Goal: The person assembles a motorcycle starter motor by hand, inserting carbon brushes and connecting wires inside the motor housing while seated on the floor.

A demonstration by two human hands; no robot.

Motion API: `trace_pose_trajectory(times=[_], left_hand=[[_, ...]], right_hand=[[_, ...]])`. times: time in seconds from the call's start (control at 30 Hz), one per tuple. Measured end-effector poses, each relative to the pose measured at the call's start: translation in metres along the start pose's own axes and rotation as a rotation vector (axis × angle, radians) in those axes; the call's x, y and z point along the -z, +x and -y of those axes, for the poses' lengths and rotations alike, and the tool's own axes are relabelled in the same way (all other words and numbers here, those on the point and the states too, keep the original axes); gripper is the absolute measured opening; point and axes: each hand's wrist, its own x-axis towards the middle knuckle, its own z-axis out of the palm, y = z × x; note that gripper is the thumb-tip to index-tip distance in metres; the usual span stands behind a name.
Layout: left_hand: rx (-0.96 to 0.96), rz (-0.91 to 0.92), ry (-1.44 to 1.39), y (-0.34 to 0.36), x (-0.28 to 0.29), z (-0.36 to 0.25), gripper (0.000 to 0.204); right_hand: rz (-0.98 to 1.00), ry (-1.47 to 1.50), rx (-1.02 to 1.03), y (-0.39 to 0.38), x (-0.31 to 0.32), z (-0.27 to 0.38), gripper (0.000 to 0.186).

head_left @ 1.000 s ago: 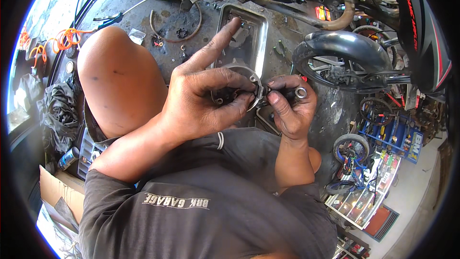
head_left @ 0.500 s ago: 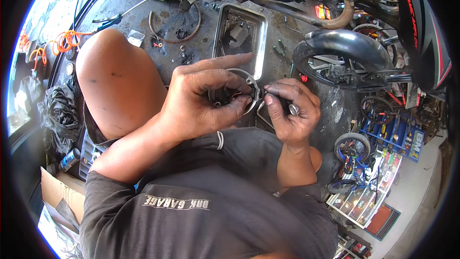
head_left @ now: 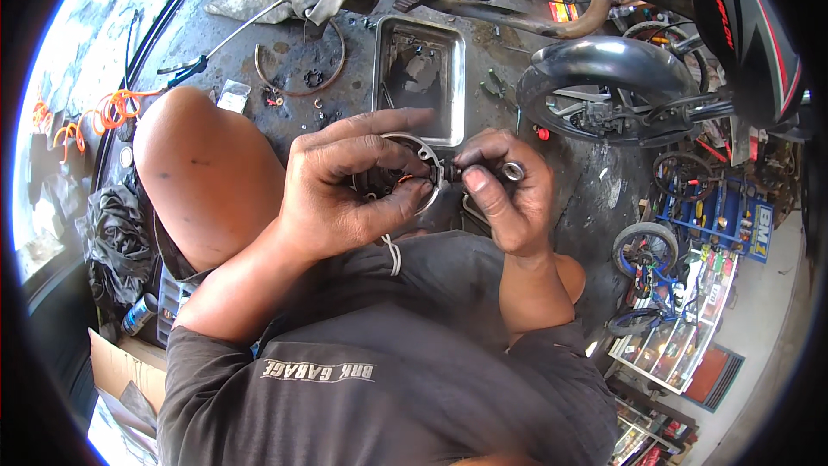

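My left hand [head_left: 332, 185] is closed around a round metal housing [head_left: 441, 174], its thumb and fingers reaching inside the rim. Thin orange or red wire shows within the ring near the thumb. At the housing's right side, my right hand [head_left: 516, 207] pinches a small dark piece between thumb and forefinger, against or very near the rim; its kind cannot be made out. A shiny hollow metal end [head_left: 513, 171], like a socket, pokes out between the right fingers. Below, a bent metal rod [head_left: 470, 205] shows partly behind the right hand.
Beyond my hands lies a metal tray [head_left: 461, 78] with dark fluid. Pliers [head_left: 494, 85], a curved band [head_left: 340, 56] and small hardware are on the floor. A motorcycle wheel [head_left: 539, 103] stands at right, a coiled orange hose [head_left: 110, 112] at left.
Both hands have shifted slightly left in the picture, with the housing. The right hand has turned a little, so the hollow metal end sits higher and faces more toward view.
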Motion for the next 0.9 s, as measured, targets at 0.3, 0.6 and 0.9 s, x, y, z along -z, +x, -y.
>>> trace_pose_trajectory(times=[0.3,0.6,0.9], left_hand=[[-0.014,0.024,0.046,-0.001,0.002,0.002,0.018],[-0.04,-0.04,0.036,0.001,-0.002,0.003,0.019],[-0.041,-0.015,0.031,0.002,-0.002,0.002,0.019]], right_hand=[[0.122,-0.129,0.003,0.004,0.002,0.001,0.012],[0.156,-0.198,0.11,0.006,0.006,-0.001,0.01],[0.199,-0.183,0.094,0.007,0.012,-0.001,0.013]])
